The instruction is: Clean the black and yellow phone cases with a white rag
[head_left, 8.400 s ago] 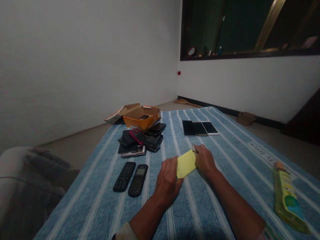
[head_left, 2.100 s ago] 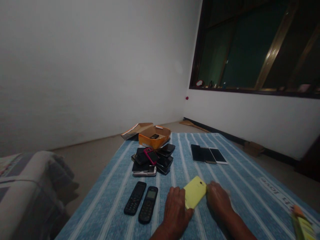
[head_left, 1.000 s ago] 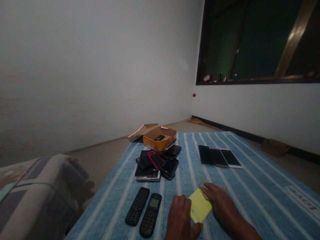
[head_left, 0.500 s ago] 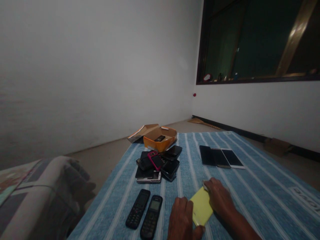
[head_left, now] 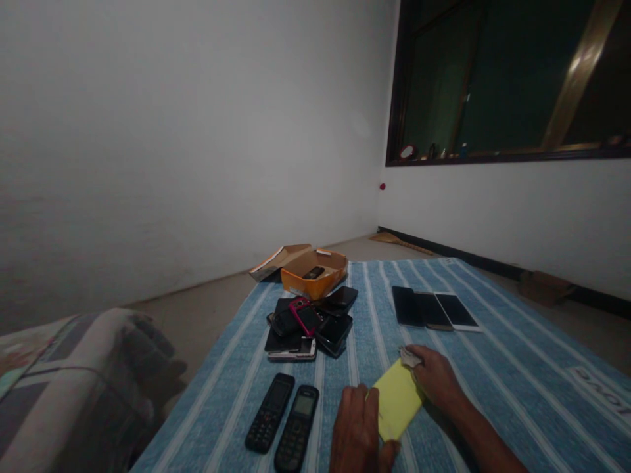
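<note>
A flat yellow phone-shaped thing (head_left: 398, 399) lies tilted on the blue striped cloth, its plain side up. My left hand (head_left: 359, 424) grips its near left edge, with the thumb at the bottom corner. At the far right corner, my right hand (head_left: 436, 376) pinches a small crumpled grey rag (head_left: 409, 357) against it. Left of my left hand, two keypad phones, one black (head_left: 270, 412) and one with a grey screen (head_left: 297, 428), lie side by side.
A heap of phones (head_left: 308, 322) lies ahead, below an open orange box (head_left: 315, 279) holding a small phone. Several flat phones (head_left: 434, 310) sit in a row at the right. Draped fabric (head_left: 89, 381) stands at the left, across a gap.
My right hand has shifted slightly up and right with the rag, uncovering more of the far corner. The yellow thing has moved slightly; my left hand keeps its hold.
</note>
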The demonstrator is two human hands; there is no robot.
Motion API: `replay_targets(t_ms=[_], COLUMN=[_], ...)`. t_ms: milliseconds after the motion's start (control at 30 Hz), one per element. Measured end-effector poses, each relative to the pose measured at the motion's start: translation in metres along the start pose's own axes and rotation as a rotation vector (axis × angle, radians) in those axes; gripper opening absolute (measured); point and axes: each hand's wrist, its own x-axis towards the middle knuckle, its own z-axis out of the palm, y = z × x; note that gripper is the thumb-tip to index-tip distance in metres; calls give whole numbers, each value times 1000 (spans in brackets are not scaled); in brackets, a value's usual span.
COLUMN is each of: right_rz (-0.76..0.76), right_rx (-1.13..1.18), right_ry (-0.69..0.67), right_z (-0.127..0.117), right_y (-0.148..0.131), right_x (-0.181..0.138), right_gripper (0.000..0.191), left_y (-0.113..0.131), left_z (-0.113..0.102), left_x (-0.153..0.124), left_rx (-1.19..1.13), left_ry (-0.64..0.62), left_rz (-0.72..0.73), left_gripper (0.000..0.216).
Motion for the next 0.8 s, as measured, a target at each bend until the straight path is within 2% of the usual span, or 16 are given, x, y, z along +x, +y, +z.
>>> replay_targets(t_ms=[267,367,467,600,733,800], right_rz=[-32,-72,-108,-263,-542,-614], right_rx=[-112,-243,-405,-511,-458,-448], right_ry=[-37,-58,-16,116,233,267], right_z=[-13,-16,-14,10,49,59], right_y=[12,16,14,2,-3,-1], right_x=[-24,-35,-45,-61,-76,-78], right_gripper=[47,44,38,32,38,40], left_y=[-2,-2,-1,0,-4,-6], left_z=[2,2,-2,-12,-16,-15], left_x=[-5,-4,0,5,5,4], left_rx=[65,50,34,-3,17,37], left_ry=[39,30,25,-33,-62,-49], left_rz=[4,-4,-36,-56,-18,1], left_gripper=[80,79,69,59,58,60])
